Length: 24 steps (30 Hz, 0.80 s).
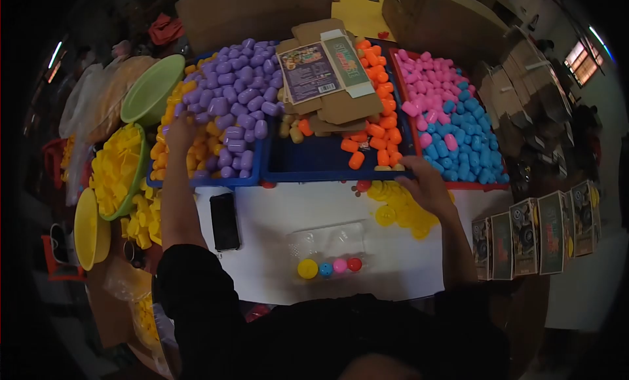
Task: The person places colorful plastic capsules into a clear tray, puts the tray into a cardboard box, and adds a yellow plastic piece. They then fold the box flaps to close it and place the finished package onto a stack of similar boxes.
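Observation:
My left hand point(181, 132) reaches into a blue bin point(252, 177) of purple capsules point(246, 95) and yellow-orange capsules point(203, 144). Its fingertips are lost among the capsules, so whether they hold one does not show. My right hand point(424, 182) is at the front right corner of a second blue bin point(301, 158), thumb and fingers apart around the rim, beside orange capsules point(388, 121) and a few tan ones. Yellow discs point(386, 215) lie by its wrist. Between my arms, a clear plastic tray point(327, 241) holds a yellow disc point(307, 269) and blue, pink and red round pieces.
A black phone point(225, 221) lies left on the white table point(268, 268). Flattened cardboard and a printed box point(311, 72) rest across the middle bin. A red bin point(458, 185) holds pink and blue capsules. Green bowls stand left; printed boxes point(524, 236) line the right.

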### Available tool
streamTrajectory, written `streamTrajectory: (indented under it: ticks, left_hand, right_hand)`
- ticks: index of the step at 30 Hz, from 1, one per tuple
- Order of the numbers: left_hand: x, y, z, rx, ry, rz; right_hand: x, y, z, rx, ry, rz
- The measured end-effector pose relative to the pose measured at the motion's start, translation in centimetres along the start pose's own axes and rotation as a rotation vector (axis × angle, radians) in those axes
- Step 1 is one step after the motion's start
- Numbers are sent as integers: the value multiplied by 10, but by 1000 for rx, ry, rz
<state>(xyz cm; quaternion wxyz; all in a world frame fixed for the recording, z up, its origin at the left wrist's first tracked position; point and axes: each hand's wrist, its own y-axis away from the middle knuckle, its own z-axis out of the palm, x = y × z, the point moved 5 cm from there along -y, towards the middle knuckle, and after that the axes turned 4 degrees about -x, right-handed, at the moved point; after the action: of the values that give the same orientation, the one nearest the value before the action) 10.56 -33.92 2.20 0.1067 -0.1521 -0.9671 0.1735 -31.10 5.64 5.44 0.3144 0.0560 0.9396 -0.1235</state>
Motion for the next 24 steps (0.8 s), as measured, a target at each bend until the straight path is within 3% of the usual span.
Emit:
streamTrajectory:
  ticks: [2, 4, 6, 8, 10, 11, 13, 15, 19, 21, 23, 24]
  left_hand:
    - [7, 13, -16, 0, -30, -43]
    - [4, 32, -22, -113, 131, -129]
    - [-39, 42, 8, -67, 267, -161]
    - [-60, 57, 3, -19, 391, -196]
    - [-59, 86, -8, -94, 1328, -577]
    - [-56, 100, -13, -90, 1317, -583]
    - [-46, 126, -21, 104, 1923, -581]
    - [-28, 146, -27, 109, 2012, -614]
    - [41, 180, -32, -30, 2221, -538]
    - [81, 198, -48, -103, 2275, -493]
    - [103, 217, -57, -133, 2229, -530]
    - [108, 227, -62, -152, 2187, -551]
  right_hand:
    - [26, -39, 21, -14, 102, -49]
    - [39, -82, 55, -225, 181, 72]
    - [44, -107, 93, -446, 222, 135]
    - [47, -120, 121, -473, 262, 107]
    - [45, -122, 137, -504, 300, 77]
    - [46, -120, 138, -524, 286, 42]
    - [33, -123, 143, -547, 271, -9]
    - [3, -123, 145, -486, 76, -200]
    - [-71, -146, 192, -405, 170, -246]
    - [-67, -181, 233, -157, 743, -216]
    - [-37, -221, 279, -168, 855, -55]
    - [-44, -225, 274, -380, 885, -114]
